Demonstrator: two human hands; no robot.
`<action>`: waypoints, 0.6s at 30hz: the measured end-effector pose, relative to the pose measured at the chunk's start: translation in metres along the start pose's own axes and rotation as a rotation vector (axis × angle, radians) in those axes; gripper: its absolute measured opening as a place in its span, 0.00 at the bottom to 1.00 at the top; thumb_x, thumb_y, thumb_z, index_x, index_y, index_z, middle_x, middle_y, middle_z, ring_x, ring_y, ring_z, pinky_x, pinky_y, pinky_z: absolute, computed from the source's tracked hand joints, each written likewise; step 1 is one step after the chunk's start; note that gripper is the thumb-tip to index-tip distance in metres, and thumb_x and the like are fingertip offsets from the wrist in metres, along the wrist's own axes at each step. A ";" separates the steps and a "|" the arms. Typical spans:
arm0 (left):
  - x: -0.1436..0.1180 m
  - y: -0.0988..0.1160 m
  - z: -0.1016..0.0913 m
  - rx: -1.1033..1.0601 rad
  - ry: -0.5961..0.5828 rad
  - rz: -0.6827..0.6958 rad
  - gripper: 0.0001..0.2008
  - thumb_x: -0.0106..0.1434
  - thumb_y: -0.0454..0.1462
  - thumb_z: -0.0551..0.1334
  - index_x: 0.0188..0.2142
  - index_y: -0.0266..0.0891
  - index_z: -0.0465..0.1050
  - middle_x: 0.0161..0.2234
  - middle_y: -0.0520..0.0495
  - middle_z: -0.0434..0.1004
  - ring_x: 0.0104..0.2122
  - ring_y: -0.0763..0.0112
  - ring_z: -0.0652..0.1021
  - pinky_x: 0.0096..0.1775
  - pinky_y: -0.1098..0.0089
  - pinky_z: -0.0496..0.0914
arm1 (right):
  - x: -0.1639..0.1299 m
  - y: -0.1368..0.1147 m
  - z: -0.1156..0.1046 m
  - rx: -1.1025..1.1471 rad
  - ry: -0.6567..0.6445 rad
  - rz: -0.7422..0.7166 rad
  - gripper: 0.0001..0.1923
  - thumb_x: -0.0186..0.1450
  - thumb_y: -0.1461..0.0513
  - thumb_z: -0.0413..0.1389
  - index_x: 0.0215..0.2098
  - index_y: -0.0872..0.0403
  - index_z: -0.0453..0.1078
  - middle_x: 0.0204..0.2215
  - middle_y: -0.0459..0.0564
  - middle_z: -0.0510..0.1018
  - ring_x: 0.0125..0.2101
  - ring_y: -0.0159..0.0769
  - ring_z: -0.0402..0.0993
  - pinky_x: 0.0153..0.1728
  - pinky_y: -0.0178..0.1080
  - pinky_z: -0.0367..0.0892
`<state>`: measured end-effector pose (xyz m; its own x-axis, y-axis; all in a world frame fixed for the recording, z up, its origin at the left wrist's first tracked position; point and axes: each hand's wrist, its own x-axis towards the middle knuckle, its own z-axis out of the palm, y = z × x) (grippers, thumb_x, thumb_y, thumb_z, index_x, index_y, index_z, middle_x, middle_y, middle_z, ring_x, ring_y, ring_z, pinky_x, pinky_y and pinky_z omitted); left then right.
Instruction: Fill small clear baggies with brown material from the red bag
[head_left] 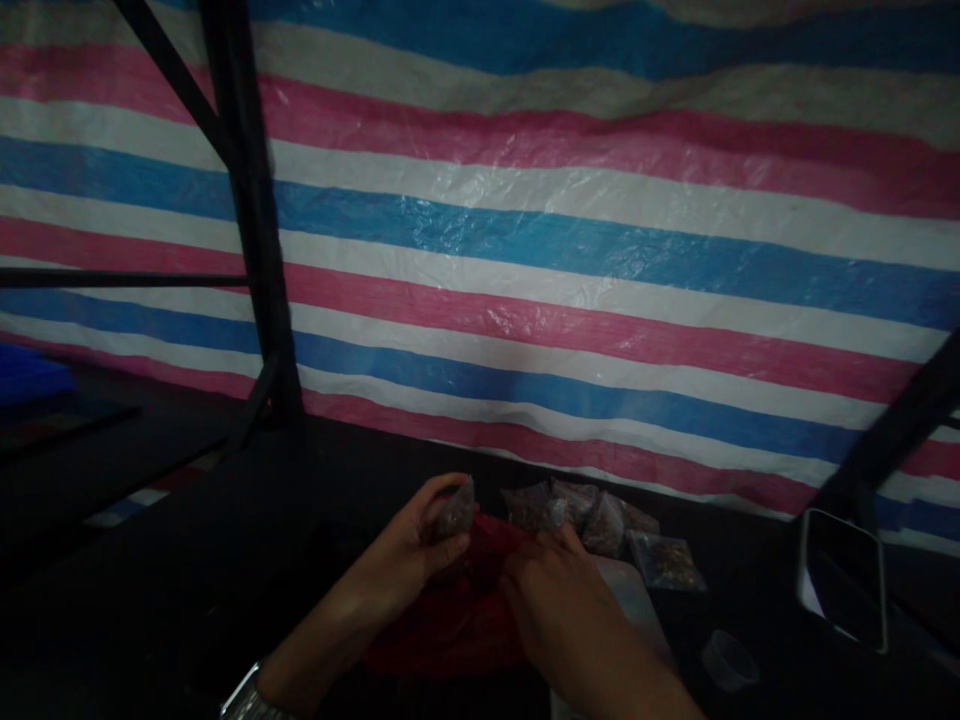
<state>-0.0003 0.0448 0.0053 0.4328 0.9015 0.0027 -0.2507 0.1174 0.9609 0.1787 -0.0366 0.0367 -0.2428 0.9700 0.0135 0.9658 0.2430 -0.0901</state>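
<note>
- Right hand [559, 600]: fingers together, resting on red bag [457, 625].
- Left hand [416, 555]: pinching a packet [455, 512] above the red bag.
- Packets [600, 525]: clustered just beyond the hands.
- Striped tarp [570, 250]: backdrop.

I see bare dark table [187, 600] left of my left hand [409, 560]. Ahead, a row of small packets [592, 520] lines the far edge against the striped tarp [570, 260]. Toward the right edge, a small cup [727, 660] and a phone [844, 575] narrow the way.
</note>
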 end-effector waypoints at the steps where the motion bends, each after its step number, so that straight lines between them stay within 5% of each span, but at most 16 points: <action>1: 0.000 0.000 -0.001 0.004 -0.019 -0.004 0.36 0.53 0.38 0.77 0.60 0.45 0.69 0.47 0.47 0.84 0.44 0.63 0.83 0.47 0.65 0.74 | -0.001 -0.001 -0.001 0.022 -0.003 0.002 0.17 0.69 0.73 0.51 0.43 0.58 0.82 0.44 0.62 0.87 0.51 0.54 0.81 0.61 0.57 0.59; 10: -0.004 0.001 -0.001 0.118 -0.160 -0.003 0.28 0.60 0.38 0.72 0.60 0.44 0.73 0.50 0.46 0.84 0.50 0.61 0.81 0.51 0.65 0.71 | -0.010 -0.001 -0.014 0.208 0.009 -0.105 0.11 0.73 0.67 0.56 0.44 0.54 0.82 0.48 0.56 0.86 0.53 0.50 0.79 0.63 0.55 0.58; 18: 0.003 -0.015 0.002 0.184 -0.110 0.042 0.27 0.60 0.40 0.72 0.58 0.44 0.75 0.58 0.42 0.82 0.58 0.54 0.80 0.60 0.57 0.70 | -0.008 0.007 -0.014 0.172 0.069 -0.068 0.15 0.73 0.69 0.52 0.39 0.53 0.81 0.43 0.55 0.87 0.49 0.48 0.80 0.61 0.55 0.60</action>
<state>0.0063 0.0449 -0.0090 0.5200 0.8518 0.0641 -0.1125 -0.0061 0.9936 0.1884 -0.0428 0.0500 -0.2943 0.9511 0.0935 0.9163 0.3086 -0.2551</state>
